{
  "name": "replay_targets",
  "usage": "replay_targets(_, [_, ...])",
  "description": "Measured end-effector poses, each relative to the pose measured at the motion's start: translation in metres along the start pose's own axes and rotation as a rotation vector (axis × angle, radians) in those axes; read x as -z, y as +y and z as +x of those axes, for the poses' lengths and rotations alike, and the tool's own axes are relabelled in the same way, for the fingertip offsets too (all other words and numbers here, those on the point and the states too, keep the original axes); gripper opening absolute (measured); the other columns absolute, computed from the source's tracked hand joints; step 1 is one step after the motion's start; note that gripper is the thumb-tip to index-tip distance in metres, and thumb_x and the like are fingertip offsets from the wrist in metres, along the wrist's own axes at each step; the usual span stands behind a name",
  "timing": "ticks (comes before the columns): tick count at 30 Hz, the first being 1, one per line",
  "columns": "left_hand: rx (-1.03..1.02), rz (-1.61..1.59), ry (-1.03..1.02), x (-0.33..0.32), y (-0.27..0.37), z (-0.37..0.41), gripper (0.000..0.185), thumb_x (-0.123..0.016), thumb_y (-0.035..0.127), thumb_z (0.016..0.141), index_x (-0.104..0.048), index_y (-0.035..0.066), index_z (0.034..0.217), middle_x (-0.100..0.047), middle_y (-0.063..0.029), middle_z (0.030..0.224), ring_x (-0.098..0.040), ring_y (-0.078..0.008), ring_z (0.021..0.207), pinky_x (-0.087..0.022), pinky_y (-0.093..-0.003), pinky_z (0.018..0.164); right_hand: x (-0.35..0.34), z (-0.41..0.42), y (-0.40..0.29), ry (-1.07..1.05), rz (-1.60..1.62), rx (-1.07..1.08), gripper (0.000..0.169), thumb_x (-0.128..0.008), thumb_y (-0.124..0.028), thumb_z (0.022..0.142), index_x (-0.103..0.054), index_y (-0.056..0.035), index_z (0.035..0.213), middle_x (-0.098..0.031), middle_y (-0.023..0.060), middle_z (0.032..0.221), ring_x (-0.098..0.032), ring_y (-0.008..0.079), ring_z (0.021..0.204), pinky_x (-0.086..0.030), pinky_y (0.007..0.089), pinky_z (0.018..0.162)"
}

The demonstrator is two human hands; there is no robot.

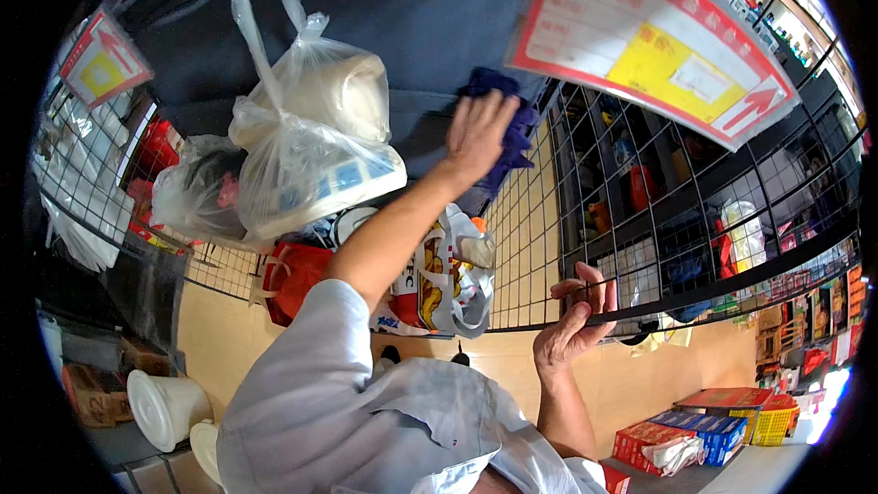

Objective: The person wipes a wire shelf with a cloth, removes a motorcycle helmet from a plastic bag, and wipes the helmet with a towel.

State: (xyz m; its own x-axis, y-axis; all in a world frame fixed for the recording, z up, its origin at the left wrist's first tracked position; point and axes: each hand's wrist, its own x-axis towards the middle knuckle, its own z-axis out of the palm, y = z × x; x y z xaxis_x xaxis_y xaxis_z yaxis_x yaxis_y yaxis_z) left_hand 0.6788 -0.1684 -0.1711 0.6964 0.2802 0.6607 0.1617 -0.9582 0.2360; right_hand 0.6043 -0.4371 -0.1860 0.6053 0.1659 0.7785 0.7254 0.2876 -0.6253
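My left hand (481, 130) lies over a crumpled dark purple cloth (518, 144), pressing it onto a dark shelf surface (446, 20) beside the wire side panel. To the right, my right hand (576, 319) grips the black rail of a wire grid panel (658, 312), thumb on the near side and fingers through the mesh. Left of my left forearm stands a knotted clear plastic bag (315, 137) with pale and blue-patterned contents. Another clear bag (195, 189) with something dark inside sits beside it.
Below my left arm are a red bag (298, 278) and a printed carrier bag (429, 281). Price cards (651, 34) hang from the mesh and partly block the view. A white bucket (164, 408) stands low left; red and blue boxes (658, 446) low right.
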Motion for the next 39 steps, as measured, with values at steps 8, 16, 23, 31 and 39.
replay_targets(8, [0.302, 0.114, 0.197, 0.062, -0.119, -0.071, 0.084, -0.074, -0.005, 0.058, -0.042, 0.009, 0.135, -0.039, -0.0243, 0.137, -0.038, -0.0443, 0.125, -0.029, -0.0525, 0.107, 0.002, -0.002, -0.006, -0.017, -0.024, -0.015, 0.047, -0.040, -0.027, 0.101, -0.023, -0.0112, 0.142, -0.052, 0.0206, 0.121, -0.054, 0.0175, 0.077, -0.046, 0.0294, 0.067])
replay_targets(16, [0.289, -0.068, 0.425, 0.039, -0.049, -0.050, 0.061, -0.057, -0.009, 0.064, -0.052, 0.005, 0.123, -0.052, -0.0219, 0.122, -0.048, -0.0390, 0.117, -0.033, -0.0457, 0.103, 0.001, -0.001, -0.004, -0.011, 0.006, -0.006, 0.046, -0.041, -0.028, 0.101, -0.027, -0.0082, 0.140, -0.052, 0.0212, 0.120, -0.054, 0.0176, 0.073, -0.046, 0.0292, 0.064])
replay_targets(23, [0.135, -0.994, 0.411, 0.060, 0.094, 0.020, 0.031, -0.052, 0.001, 0.089, -0.054, 0.001, 0.120, -0.062, -0.0086, 0.108, -0.057, -0.0159, 0.096, -0.043, -0.0297, 0.090, 0.002, 0.004, -0.010, -0.066, 0.030, -0.024, 0.048, -0.039, -0.030, 0.101, -0.026, -0.0078, 0.141, -0.049, 0.0204, 0.123, -0.053, 0.0168, 0.077, -0.045, 0.0303, 0.066])
replay_targets(31, [-0.254, -0.959, 0.415, 0.112, 0.156, 0.060, 0.039, -0.054, 0.001, 0.090, -0.050, 0.004, 0.129, -0.058, -0.0130, 0.123, -0.056, -0.0226, 0.113, -0.044, -0.0317, 0.096, 0.009, 0.000, -0.009, -0.124, 0.044, -0.011, 0.056, -0.032, -0.042, 0.100, -0.026, -0.0055, 0.143, -0.047, 0.0228, 0.126, -0.055, 0.0190, 0.083, -0.046, 0.0332, 0.072])
replay_targets(39, [0.116, -0.833, -0.059, 0.090, 0.132, -0.118, 0.044, -0.064, -0.003, 0.075, -0.060, 0.010, 0.117, -0.061, -0.0130, 0.119, -0.055, -0.0275, 0.116, -0.040, -0.0357, 0.101, 0.028, -0.009, -0.017, -0.149, -0.048, -0.110, 0.062, -0.039, -0.044, 0.098, -0.031, 0.0007, 0.141, -0.040, 0.0183, 0.139, -0.049, 0.0266, 0.117, -0.038, 0.0407, 0.100])
